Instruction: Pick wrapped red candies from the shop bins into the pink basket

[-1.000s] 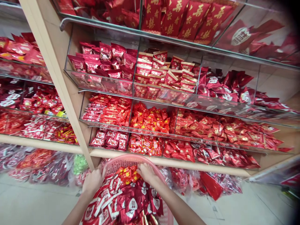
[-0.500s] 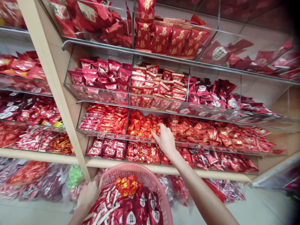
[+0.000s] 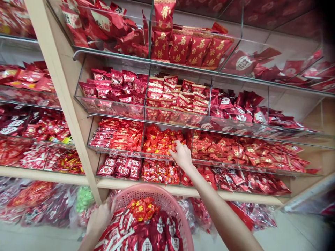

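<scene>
My left hand [image 3: 101, 216] is closed on the left rim of a pink plastic basket [image 3: 183, 212]. Inside the basket lie orange-red wrapped candies [image 3: 143, 208], red-and-white packets [image 3: 119, 223] and dark red packets [image 3: 150, 233] with white labels. My right hand [image 3: 181, 156] reaches over the clear front of a shelf bin, at the orange-red wrapped candies [image 3: 159, 141] in it. Its thumb and forefinger are apart, with nothing visible between them; the other fingers curl in, partly hidden.
Clear-fronted shelves [image 3: 178, 120] carry several kinds of red wrapped sweets in divided bins. A wooden upright [image 3: 61, 94] separates the left shelf section. Below the bottom ledge [image 3: 235, 197], plastic bags of sweets [image 3: 49, 202] rest near the tiled floor [image 3: 295, 226].
My right hand has shifted slightly down and left at the orange-red candies, its fingers curling in more. My left hand stays on the basket rim. The view has moved slightly.
</scene>
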`<state>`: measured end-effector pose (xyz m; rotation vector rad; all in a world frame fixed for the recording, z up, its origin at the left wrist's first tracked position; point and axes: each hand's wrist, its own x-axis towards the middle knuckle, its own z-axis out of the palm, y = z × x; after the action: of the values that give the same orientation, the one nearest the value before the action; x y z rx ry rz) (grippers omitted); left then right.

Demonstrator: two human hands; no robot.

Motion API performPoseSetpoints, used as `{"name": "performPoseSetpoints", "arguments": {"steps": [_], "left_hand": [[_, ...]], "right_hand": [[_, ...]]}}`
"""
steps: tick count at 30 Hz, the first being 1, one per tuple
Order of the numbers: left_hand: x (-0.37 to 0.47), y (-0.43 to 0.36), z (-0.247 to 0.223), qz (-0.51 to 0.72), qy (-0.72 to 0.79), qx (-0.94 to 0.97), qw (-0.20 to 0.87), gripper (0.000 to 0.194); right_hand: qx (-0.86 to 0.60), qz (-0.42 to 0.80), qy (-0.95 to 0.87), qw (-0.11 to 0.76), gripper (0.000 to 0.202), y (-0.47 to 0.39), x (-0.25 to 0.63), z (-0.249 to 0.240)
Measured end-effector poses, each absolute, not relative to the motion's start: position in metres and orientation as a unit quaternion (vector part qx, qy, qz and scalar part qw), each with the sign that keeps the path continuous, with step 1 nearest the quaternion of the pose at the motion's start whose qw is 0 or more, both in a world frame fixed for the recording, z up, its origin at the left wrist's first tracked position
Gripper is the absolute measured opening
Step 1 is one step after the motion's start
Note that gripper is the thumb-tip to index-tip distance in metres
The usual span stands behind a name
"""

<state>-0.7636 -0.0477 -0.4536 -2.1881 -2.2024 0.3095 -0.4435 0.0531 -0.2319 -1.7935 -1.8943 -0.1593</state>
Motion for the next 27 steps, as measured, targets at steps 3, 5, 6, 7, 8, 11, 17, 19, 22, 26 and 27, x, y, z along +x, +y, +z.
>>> {"name": "performPoseSetpoints", "arguments": {"steps": [3,5,6,7,8,11,17,19,22,26,27], "left_hand": [[-0.763,-0.048,-0.453,0.084,-0.71,-0.699,0.001,0.051],[-0.761,-0.049,-0.451,0.06,-0.728,-0.683,-0.021,0.044],[-0.76,-0.049,-0.449,0.043,-0.745,-0.664,-0.039,0.041],[-0.759,-0.049,-0.447,0.026,-0.756,-0.652,-0.052,0.04],[-0.757,-0.049,-0.445,0.012,-0.762,-0.645,-0.056,0.039],[-0.753,-0.05,-0.439,0.002,-0.772,-0.633,-0.06,0.04],[-0.751,-0.051,-0.436,-0.008,-0.768,-0.639,-0.052,0.043],[-0.751,-0.051,-0.437,-0.007,-0.768,-0.639,-0.047,0.044],[-0.751,-0.051,-0.436,0.002,-0.77,-0.637,-0.047,0.044],[-0.749,-0.053,-0.431,0.0,-0.767,-0.64,-0.053,0.041],[-0.749,-0.053,-0.429,-0.003,-0.768,-0.638,-0.056,0.04]], "right_hand": [[-0.661,-0.048,-0.698,0.271,0.034,0.057,-0.444,-0.234],[-0.65,-0.051,-0.697,0.299,0.033,0.055,-0.445,-0.233],[-0.638,-0.056,-0.697,0.323,0.033,0.052,-0.446,-0.232],[-0.62,-0.06,-0.699,0.35,0.034,0.047,-0.446,-0.23],[-0.596,-0.061,-0.705,0.379,0.036,0.04,-0.448,-0.229],[-0.505,-0.013,-0.751,0.424,0.04,0.014,-0.455,-0.232],[-0.419,0.257,-0.825,0.279,0.051,-0.021,-0.471,-0.316],[-0.44,0.313,-0.808,0.233,0.054,-0.021,-0.472,-0.36],[-0.465,0.318,-0.807,0.179,0.043,-0.016,-0.471,-0.413],[-0.486,0.322,-0.798,0.151,0.034,-0.01,-0.476,-0.445],[-0.489,0.324,-0.796,0.148,0.034,-0.009,-0.478,-0.447]]}}
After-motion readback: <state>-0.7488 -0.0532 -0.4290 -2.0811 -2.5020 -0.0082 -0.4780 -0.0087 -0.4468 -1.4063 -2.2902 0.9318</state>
